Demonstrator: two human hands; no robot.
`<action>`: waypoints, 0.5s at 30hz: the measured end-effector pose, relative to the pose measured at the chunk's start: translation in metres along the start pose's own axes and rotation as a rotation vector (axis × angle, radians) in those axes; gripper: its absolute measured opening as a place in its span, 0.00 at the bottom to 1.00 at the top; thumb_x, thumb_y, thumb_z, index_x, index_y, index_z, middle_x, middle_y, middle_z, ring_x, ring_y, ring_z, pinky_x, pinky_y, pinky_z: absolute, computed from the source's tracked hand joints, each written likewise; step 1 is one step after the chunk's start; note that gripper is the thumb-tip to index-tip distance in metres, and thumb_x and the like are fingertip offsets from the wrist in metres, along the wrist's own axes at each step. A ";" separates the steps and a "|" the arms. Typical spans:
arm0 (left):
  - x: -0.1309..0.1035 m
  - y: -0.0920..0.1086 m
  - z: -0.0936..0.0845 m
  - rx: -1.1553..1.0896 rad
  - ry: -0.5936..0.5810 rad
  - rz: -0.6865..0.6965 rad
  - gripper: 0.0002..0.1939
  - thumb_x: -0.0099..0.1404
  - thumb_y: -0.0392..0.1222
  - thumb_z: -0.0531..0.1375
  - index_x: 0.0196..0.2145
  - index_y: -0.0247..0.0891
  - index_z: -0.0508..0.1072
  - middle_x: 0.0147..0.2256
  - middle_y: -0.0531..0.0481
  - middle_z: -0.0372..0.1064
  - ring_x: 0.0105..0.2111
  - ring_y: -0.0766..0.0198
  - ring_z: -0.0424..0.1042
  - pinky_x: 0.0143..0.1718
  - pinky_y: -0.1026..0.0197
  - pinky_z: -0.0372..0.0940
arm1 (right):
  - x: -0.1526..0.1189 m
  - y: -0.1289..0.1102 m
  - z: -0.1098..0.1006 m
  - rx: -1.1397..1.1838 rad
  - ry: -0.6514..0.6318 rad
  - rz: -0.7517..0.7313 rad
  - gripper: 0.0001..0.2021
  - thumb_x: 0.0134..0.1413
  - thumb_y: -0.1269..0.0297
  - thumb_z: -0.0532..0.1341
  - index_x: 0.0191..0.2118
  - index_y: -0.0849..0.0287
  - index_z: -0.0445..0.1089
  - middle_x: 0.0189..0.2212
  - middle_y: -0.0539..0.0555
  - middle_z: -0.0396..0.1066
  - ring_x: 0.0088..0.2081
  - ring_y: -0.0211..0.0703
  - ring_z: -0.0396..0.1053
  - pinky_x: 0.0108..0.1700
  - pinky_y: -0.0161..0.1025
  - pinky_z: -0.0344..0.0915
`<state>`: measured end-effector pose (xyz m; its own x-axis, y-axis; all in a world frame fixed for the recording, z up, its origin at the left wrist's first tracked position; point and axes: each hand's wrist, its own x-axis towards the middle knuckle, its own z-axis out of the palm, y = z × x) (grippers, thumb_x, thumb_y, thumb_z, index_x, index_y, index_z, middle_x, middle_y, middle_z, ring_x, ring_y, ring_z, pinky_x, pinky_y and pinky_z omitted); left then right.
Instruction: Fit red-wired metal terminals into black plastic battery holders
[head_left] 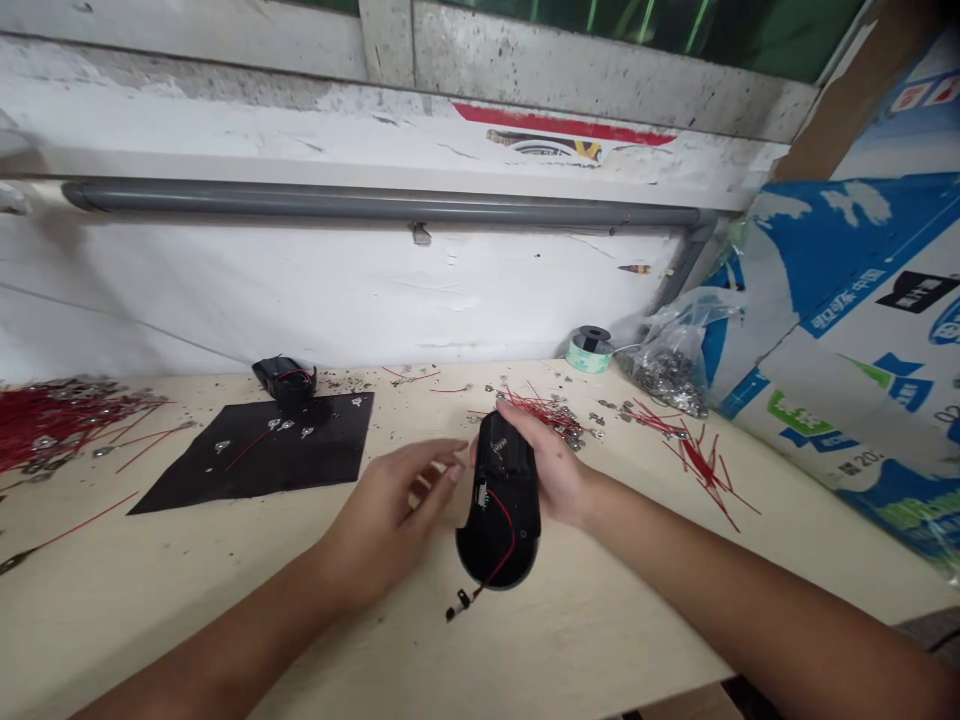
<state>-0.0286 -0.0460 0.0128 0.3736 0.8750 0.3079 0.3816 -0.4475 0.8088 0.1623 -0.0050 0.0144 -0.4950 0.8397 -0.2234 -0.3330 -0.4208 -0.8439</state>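
My right hand [556, 468] is wrapped around the right side of a black plastic housing [501, 545], held above the table. A coiled metal spring contact shows in its upper compartment. From the housing a red wire [512, 520] curves down to a small connector [459, 604] hanging past the rounded lower end. My left hand [390, 515] is just left of the housing, thumb and fingers bent and apart, with nothing visible between them. Behind the housing lies a pile of red wires with metal contact tabs [551, 415].
A black mat [277, 470] carries a few metal tabs, with another black part [285, 378] at its back edge. Red wires [52, 425] heap at far left; more [705, 465] lie right. A tape roll [589, 352], a bag of metal pieces [667, 375] and a carton [847, 350] stand behind.
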 end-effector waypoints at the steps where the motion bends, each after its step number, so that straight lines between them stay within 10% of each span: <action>1: 0.000 -0.002 -0.001 0.161 0.097 0.162 0.15 0.71 0.39 0.55 0.54 0.42 0.72 0.43 0.44 0.74 0.40 0.59 0.74 0.40 0.57 0.71 | -0.001 0.000 0.002 0.001 0.009 -0.002 0.25 0.55 0.40 0.60 0.26 0.61 0.68 0.22 0.53 0.68 0.23 0.40 0.65 0.25 0.34 0.64; 6: 0.002 -0.001 -0.009 0.622 0.159 0.721 0.25 0.66 0.23 0.56 0.58 0.40 0.69 0.48 0.39 0.71 0.47 0.56 0.71 0.45 0.53 0.69 | -0.003 0.005 0.009 -0.110 -0.005 -0.033 0.24 0.55 0.39 0.60 0.28 0.58 0.67 0.19 0.50 0.64 0.20 0.40 0.62 0.23 0.35 0.62; 15: -0.001 0.000 -0.007 0.720 0.143 0.767 0.15 0.65 0.25 0.58 0.48 0.33 0.74 0.46 0.41 0.76 0.52 0.49 0.70 0.49 0.47 0.70 | -0.001 0.009 0.011 -0.118 -0.002 -0.091 0.21 0.55 0.42 0.62 0.31 0.58 0.67 0.18 0.46 0.60 0.18 0.38 0.57 0.21 0.35 0.60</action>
<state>-0.0348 -0.0458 0.0160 0.6417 0.3046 0.7039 0.5140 -0.8519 -0.0999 0.1516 -0.0132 0.0126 -0.4685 0.8719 -0.1425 -0.2802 -0.2996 -0.9120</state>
